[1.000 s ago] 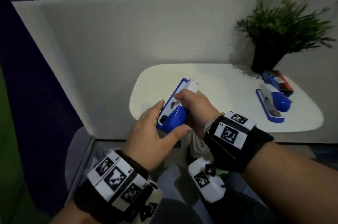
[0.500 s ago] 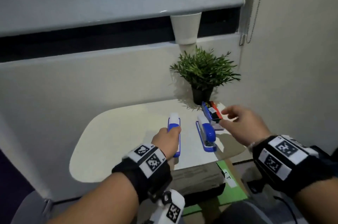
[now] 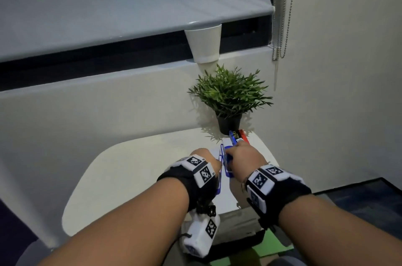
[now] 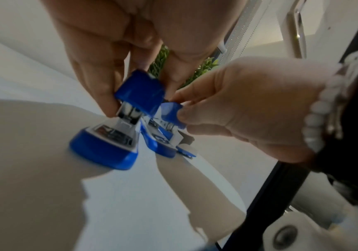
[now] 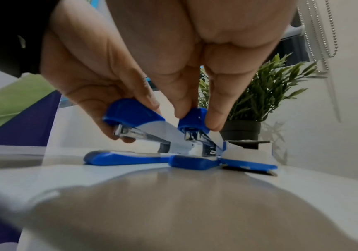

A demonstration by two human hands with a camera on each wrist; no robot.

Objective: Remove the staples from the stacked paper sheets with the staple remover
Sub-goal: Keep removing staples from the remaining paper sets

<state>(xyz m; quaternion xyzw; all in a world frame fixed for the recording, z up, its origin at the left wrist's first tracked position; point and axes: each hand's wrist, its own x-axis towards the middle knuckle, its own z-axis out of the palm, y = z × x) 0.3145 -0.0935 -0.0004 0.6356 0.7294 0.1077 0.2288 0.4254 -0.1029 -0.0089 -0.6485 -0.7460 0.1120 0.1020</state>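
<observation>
- My left hand (image 3: 205, 158) has its thumb and fingers curled round the raised blue top of the left blue-and-white plastic stapler-shaped tool with a metal core (image 4: 113, 135). The tool's blue base sits flat on the surface.
- My right hand (image 3: 244, 157) pinches the blue rear cap of the right blue-and-white stapler-shaped tool (image 5: 195, 161) between thumb and fingertips. This tool's base is down flat as well.
- The two tools stand side by side between my hands, bases just beside each other. I cannot tell whether they touch.
- I cannot tell from here which of these blue tools is the staple remover.
- A flat white paper sheet (image 3: 227, 197) seems to lie under both tools, reaching the near edge of the rounded white table (image 3: 130, 178). I cannot make out a stack or any staples in it.
- A third flat blue-and-white piece (image 5: 249, 159) lies just past the right tool, beside a small red-and-black box (image 3: 242, 135).
- Behind them, at the table's far right corner, stands a green leafy plant in a black pot (image 3: 230, 96).
- A white tapered cup (image 3: 204, 44) sits on the ledge above the plant, and a metal bead chain (image 3: 282, 9) hangs to its right.
- A white bead bracelet (image 4: 315, 122) circles my right wrist.
</observation>
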